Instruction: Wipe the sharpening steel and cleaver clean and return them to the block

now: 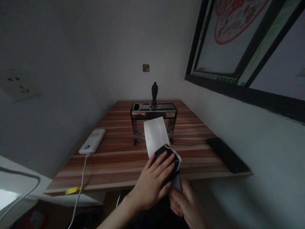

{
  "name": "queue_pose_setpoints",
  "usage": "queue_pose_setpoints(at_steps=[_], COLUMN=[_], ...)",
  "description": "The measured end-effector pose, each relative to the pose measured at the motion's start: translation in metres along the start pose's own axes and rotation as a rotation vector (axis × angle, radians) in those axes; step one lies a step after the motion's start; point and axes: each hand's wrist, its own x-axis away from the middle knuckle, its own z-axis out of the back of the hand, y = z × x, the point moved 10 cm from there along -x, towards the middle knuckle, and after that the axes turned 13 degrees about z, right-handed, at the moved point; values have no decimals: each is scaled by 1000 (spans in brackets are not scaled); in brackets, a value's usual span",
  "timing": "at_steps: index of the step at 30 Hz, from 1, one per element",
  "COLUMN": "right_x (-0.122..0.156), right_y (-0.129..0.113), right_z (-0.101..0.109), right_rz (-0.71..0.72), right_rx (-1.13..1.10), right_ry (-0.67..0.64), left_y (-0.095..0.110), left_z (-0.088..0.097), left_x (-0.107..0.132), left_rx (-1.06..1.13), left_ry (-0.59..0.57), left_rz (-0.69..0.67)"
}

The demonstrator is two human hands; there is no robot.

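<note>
A cleaver (156, 133) with a broad, pale metal blade points away from me over the table's near half. Its lower end is gripped in my right hand (187, 202), fingers closed around the handle, which is mostly covered. My left hand (154, 181) presses a black cloth (177, 159) with a white edge onto the blade near the handle, its fingers together over the cloth. Behind the blade stands a knife block (154, 114) with a dark frame and slotted metal top. One black-handled tool (154, 93) rises from a slot; its lower part is hard to make out.
The wood-grain table (114, 159) meets walls on both sides. A white power bank (92, 141) lies at left, its white cable (82, 184) hanging over the front edge past yellow tape (71, 190). At right lies a black phone-like slab (227, 155). A framed panel (219, 63) hangs above it.
</note>
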Motion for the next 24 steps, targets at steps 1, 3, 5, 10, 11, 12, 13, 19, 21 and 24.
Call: queue_pose_setpoints(at_steps=[1, 3, 5, 10, 11, 12, 13, 19, 21, 24], right_x=[0, 1, 3, 5, 6, 6, 6, 10, 11, 12], right_y=[-1, -1, 0, 8, 9, 9, 9, 13, 16, 18], right_z=[-1, -4, -7, -9, -9, -9, -10, -13, -14, -13], right_rz=[0, 4, 2, 0, 1, 2, 4, -8, -18, -30], right_rx=[9, 28, 42, 59, 62, 62, 60, 44, 45, 53], right_ry=[-7, -33, -63, -94, -101, -108, -117, -154, -171, -187], left_y=[-3, -10, -19, -40, -45, -50, -55, -83, -90, -97], left_z=[0, 2, 4, 14, 16, 18, 21, 39, 44, 46], left_x=[-2, -6, -10, -22, -25, -28, -32, -50, -55, -61], left_rx=[-9, -25, -40, -42, -37, -31, -23, 35, 43, 48], left_ry=[4, 13, 20, 55, 63, 72, 83, 146, 161, 153], left_rz=[17, 53, 91, 156, 166, 175, 183, 223, 235, 239])
